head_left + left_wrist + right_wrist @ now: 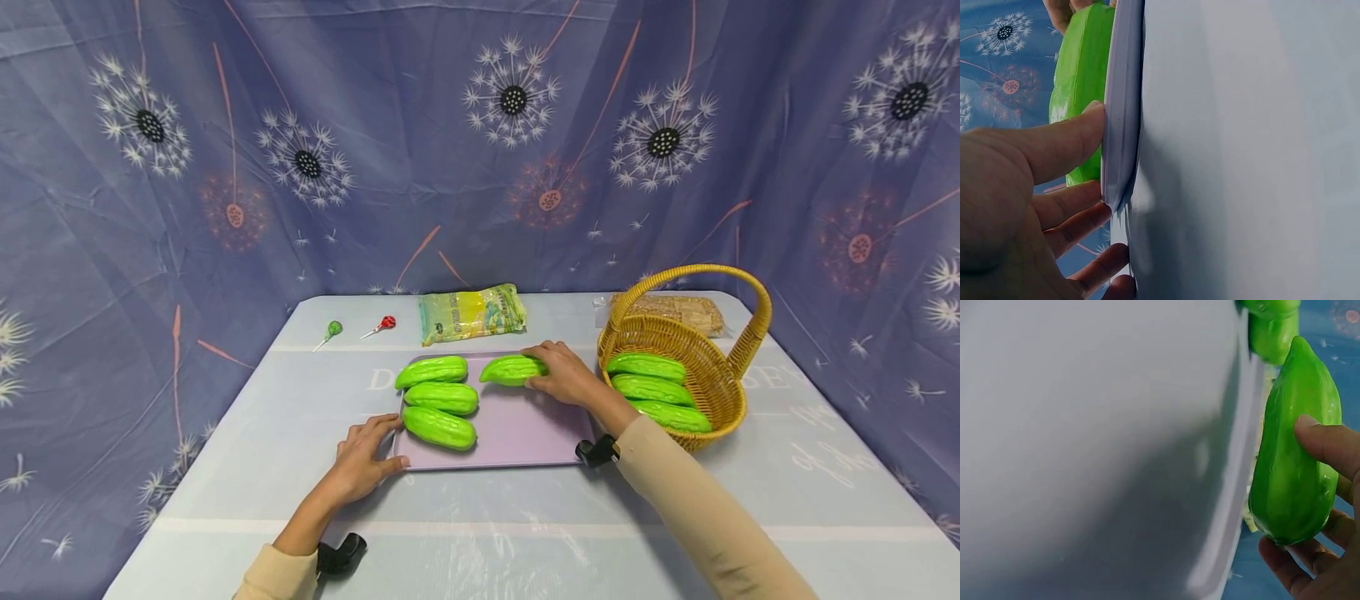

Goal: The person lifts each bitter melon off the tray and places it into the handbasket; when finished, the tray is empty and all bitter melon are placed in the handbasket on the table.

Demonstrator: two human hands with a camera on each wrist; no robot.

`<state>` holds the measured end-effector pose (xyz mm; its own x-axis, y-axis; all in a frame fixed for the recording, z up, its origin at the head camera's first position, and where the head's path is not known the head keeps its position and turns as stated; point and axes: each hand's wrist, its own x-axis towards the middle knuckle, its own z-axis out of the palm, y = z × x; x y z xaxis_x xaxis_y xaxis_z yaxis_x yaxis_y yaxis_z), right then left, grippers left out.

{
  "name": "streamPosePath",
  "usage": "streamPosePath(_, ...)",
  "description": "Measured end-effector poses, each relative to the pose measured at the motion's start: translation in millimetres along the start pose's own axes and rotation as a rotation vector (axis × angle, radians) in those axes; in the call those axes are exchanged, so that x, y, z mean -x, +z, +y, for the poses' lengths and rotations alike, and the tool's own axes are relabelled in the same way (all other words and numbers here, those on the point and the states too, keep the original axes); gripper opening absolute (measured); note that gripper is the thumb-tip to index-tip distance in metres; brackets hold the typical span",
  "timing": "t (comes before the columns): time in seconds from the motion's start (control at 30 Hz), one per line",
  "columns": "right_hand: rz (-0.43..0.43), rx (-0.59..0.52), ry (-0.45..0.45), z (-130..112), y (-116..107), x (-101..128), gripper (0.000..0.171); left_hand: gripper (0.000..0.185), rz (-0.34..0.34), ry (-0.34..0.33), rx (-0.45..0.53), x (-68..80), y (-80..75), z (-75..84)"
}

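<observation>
My right hand (562,372) holds a bright green, ridged bitter melon (509,370) over the back part of the lilac tray (517,433). In the right wrist view the thumb lies across this held melon (1294,456) and the fingers sit at its blunt end. Three more bitter melons (441,398) lie in a column along the tray's left side. My left hand (365,457) rests at the tray's near left corner, its fingers loosely spread. In the left wrist view the thumb and fingertips touch the tray's rim (1121,106).
Right of the tray stands a yellow wicker basket (716,379) with a tall handle and three bitter melons (651,388) inside. A green-yellow food packet (472,314) lies behind the tray. Two lollipops (387,322) are at the back left, and a wrapped brown pack (675,312) sits behind the basket.
</observation>
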<state>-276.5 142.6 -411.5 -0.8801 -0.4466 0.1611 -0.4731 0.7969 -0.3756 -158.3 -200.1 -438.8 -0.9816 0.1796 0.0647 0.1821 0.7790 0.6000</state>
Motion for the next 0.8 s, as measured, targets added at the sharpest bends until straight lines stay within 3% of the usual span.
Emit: streamPosePath(0.8,0.109,-0.018,-0.065,-17.0,-47.4,49.5,0.054,0.056,-0.021,-0.018,0.001,-1.3,-0.4,0.1)
